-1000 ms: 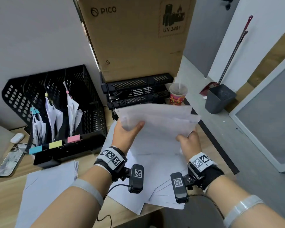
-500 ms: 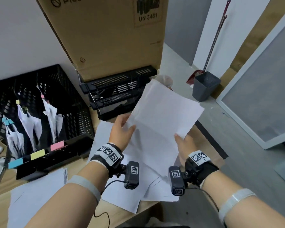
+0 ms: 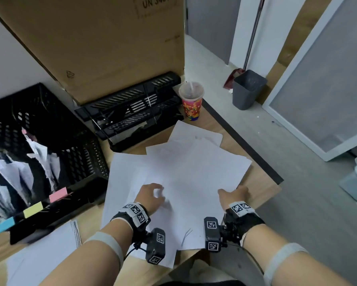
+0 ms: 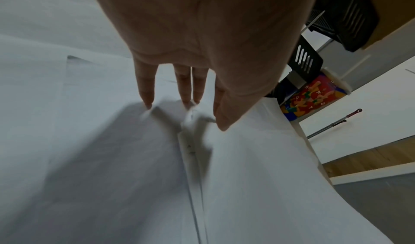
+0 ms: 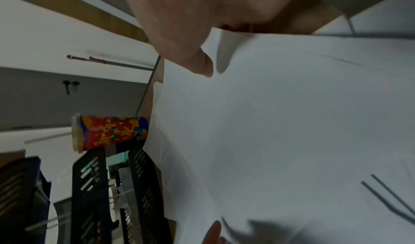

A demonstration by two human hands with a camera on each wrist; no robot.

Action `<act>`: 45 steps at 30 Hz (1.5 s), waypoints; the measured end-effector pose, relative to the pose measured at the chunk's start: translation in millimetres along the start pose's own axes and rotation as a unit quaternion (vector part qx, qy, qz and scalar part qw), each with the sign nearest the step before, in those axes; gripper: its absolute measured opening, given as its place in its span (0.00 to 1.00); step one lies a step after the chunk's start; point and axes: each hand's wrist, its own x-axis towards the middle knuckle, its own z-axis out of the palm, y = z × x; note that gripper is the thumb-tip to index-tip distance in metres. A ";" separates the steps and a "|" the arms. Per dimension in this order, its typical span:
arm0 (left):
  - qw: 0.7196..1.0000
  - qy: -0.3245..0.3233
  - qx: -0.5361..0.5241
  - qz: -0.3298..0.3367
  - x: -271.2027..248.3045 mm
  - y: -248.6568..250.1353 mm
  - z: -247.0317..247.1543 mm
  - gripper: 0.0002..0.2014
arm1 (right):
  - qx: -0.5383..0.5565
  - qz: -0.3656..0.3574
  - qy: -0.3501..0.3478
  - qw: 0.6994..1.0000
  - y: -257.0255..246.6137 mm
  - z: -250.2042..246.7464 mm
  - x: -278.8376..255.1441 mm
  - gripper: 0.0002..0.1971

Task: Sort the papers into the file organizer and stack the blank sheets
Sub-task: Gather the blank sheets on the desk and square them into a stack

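Large cardboard box (image 3: pixel 103 44) atop stacked black letter trays (image 3: pixel 132 112). Colourful lidded cup (image 3: pixel 191 104) just beside, on the wooden counter (image 3: pixel 262 182). Grey bin (image 3: pixel 248 89) on the floor.

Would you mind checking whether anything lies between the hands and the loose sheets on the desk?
Nothing visible does. The left hand already has its fingertips on the loose sheets, and the right hand rests at their right edge.

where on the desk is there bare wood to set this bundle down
Bare wood shows on the desk right of the loose sheets, toward its edge, and a thin strip between the stacked trays and sheets. The middle is crowded with paper.
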 end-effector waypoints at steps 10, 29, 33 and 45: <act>0.999 0.014 -0.047 -0.020 -5.4 -25.1 -10.6 0.25 | -0.038 -0.064 -0.083 0.994 -11.6 14.0 11.1 0.09; 0.996 0.032 -0.002 -0.082 -6.6 -49.0 -18.3 0.01 | -0.154 -0.130 0.000 0.980 3.3 3.6 1.4 0.11; 0.996 0.036 0.013 -0.078 -4.3 -43.8 -18.4 0.11 | -0.153 -0.136 0.023 0.979 6.8 -2.5 -9.6 0.13; 0.994 0.025 0.056 -0.095 -1.6 -39.1 -26.4 0.19 | -0.177 -0.095 0.037 0.979 28.1 -2.2 -29.8 0.17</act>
